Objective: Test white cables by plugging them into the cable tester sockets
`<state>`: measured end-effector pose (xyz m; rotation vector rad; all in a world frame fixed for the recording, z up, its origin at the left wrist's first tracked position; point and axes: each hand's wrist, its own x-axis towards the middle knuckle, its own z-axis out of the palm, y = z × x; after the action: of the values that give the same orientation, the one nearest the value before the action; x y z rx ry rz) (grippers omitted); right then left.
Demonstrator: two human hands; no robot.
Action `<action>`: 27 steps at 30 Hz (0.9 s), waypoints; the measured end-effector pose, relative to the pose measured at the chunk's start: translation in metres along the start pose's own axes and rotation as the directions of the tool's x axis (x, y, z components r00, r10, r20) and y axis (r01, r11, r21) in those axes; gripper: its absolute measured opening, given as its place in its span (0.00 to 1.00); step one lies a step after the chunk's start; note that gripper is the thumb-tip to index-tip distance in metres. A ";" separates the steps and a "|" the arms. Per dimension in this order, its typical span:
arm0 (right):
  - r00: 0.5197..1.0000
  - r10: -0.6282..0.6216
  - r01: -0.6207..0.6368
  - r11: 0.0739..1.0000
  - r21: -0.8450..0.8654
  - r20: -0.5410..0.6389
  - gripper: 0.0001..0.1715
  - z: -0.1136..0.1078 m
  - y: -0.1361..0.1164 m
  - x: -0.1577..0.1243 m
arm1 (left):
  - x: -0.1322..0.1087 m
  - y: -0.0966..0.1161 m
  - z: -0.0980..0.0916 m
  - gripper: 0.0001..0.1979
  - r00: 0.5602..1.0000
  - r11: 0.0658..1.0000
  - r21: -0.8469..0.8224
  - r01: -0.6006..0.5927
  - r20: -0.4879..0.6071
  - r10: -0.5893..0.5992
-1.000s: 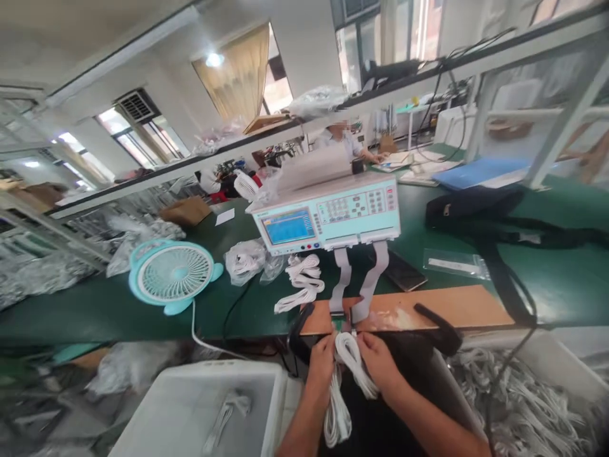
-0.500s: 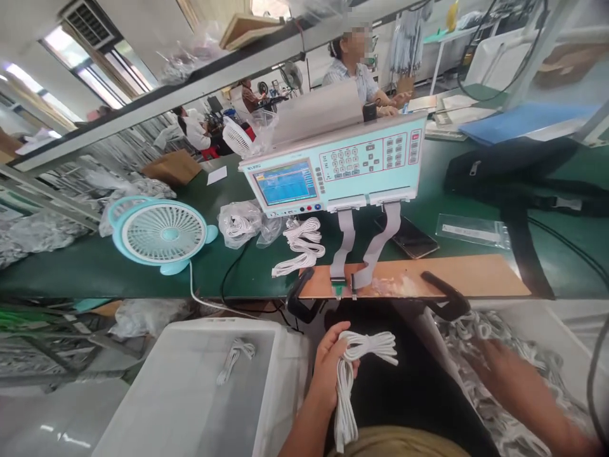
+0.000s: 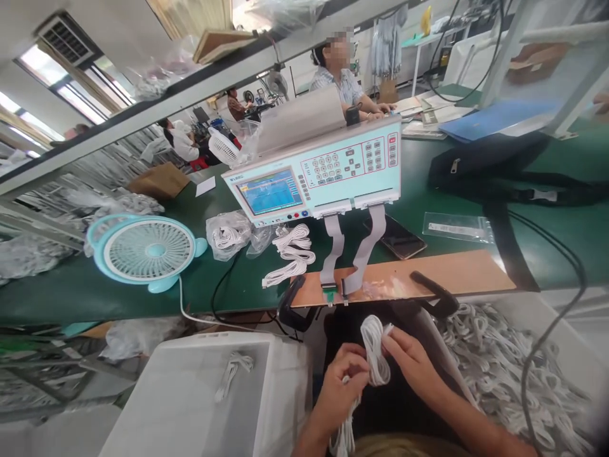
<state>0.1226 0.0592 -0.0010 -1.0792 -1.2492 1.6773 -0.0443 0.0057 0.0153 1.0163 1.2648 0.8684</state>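
Above my lap, my left hand (image 3: pixel 341 387) is closed with its fingertips pinched at a coiled white cable (image 3: pixel 375 352). More white cable (image 3: pixel 343 437) hangs below that palm; whether it is a separate bundle I cannot tell. My right hand (image 3: pixel 415 362) pinches the same coil from the right, near a small white end piece (image 3: pixel 389 330). Just beyond both hands, a wooden board (image 3: pixel 394 279) lies along the bench edge with a green connector board (image 3: pixel 330 293) on it. Grey ribbon cables (image 3: pixel 333 251) run from there up to a tester (image 3: pixel 314 171) with a lit screen.
To my right stands a bin heaped with white cables (image 3: pixel 514 381). A white box (image 3: pixel 190 393) with one bundle on its lid is at the left. Black clamps (image 3: pixel 435 295) hold the board. On the bench are a blue fan (image 3: pixel 155 251), cable bundles (image 3: pixel 290 254) and a phone (image 3: pixel 402 238).
My right hand has come out of the cable bin and now meets my left hand at the coil. The coil has turned more upright. The whole view has shifted slightly.
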 end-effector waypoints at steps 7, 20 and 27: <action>0.918 -0.238 0.356 0.847 -0.394 0.318 0.16 -0.006 0.001 -0.004 | 0.015 0.011 -0.021 0.09 0.997 0.999 0.012 -0.038 -0.073 0.038; 0.940 -0.131 0.270 0.852 -0.449 0.316 0.19 -0.006 0.006 -0.008 | 0.013 0.018 -0.015 0.07 0.998 0.996 0.063 -0.057 0.017 0.056; 0.923 -0.033 0.240 0.827 -0.509 0.383 0.13 -0.012 -0.003 -0.004 | 0.013 0.026 -0.013 0.05 0.984 0.968 0.180 -0.177 0.025 0.176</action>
<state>0.1358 0.0603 0.0010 -0.9830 -2.0934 1.4739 -0.0546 0.0281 0.0351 1.2923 1.2764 0.8942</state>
